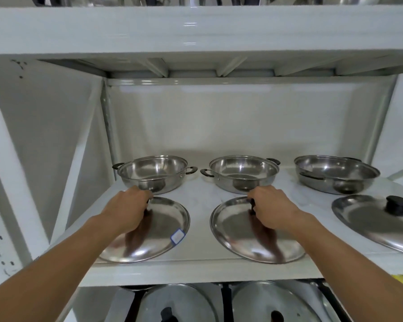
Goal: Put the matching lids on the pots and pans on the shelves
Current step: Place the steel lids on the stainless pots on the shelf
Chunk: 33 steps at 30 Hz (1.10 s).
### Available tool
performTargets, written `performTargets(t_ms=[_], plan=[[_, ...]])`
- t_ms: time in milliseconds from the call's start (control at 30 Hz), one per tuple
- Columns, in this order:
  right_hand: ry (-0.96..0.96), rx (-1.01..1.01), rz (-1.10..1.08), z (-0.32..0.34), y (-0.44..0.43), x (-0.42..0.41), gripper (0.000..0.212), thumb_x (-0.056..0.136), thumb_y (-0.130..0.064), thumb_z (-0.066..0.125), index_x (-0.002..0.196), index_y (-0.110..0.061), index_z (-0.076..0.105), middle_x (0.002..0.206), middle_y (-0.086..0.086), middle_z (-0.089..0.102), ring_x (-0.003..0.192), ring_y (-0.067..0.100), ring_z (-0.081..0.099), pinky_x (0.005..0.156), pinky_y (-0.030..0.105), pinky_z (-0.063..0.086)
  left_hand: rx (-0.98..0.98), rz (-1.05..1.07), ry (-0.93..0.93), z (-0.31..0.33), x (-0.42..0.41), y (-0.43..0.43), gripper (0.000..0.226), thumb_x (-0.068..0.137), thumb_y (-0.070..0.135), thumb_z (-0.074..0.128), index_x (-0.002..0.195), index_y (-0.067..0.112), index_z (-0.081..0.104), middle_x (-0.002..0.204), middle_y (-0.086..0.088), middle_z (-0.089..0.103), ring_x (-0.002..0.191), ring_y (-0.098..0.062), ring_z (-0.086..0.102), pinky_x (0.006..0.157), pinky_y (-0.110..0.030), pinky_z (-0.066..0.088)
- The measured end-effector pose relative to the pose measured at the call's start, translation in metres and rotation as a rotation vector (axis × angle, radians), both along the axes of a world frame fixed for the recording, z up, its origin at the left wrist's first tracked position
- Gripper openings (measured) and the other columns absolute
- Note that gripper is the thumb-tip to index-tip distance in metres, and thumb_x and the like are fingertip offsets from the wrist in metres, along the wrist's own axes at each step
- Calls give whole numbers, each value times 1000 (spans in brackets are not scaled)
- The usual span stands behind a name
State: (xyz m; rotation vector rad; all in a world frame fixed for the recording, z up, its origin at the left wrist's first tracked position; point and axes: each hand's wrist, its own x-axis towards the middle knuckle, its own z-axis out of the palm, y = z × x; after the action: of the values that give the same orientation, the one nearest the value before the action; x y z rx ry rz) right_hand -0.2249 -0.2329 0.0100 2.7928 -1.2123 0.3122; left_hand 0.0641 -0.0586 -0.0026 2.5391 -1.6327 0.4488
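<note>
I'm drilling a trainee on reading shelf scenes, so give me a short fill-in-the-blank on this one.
1. The middle shelf holds ___ open steel pots.
2. Each hand grips the knob of one ___.
3. The lid under the left hand carries a small ___ near its rim.
4. The right lid has a ___ knob and no hand on it.

Missing words: three; lid; sticker; black

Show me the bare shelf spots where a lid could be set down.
Bare shelf: the strip between left lid and middle lid, and the deep stretch behind the three pots. Crowded: the right end, where the knobbed lid sits close before the right pot.
</note>
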Motion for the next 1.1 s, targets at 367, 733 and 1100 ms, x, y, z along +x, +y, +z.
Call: performTargets(t_ms=[367, 733, 1100], plan=[[-35, -17, 82, 91, 26, -11, 15, 87, -20, 66, 100, -20, 72, 99, 4, 69, 104, 29, 61, 76, 29, 40, -64, -153, -39, 83, -28, 13, 19, 93, 23, 51, 105, 28, 65, 109, -3, 68, 103, -27, 60, 76, -31, 41], [-221, -40, -28, 135, -87, 62, 27, 84, -10, 66, 110, -5, 74, 115, 10, 71, 109, 32, 60, 92, 36, 53, -167, -10, -8, 139, 44, -82, 30, 96, 20, 47, 121, 21, 63, 133, -5, 60, 121, -30, 50, 97, -36, 39], [-194, 50, -137, 96, -176, 110, 26, 86, -11, 64, 109, -5, 74, 111, 11, 73, 108, 33, 63, 91, 35, 53, -116, 96, -9, 103, 115, -159, 31, 92, 16, 49, 119, 20, 62, 124, -7, 64, 115, -29, 56, 94, -36, 45]])
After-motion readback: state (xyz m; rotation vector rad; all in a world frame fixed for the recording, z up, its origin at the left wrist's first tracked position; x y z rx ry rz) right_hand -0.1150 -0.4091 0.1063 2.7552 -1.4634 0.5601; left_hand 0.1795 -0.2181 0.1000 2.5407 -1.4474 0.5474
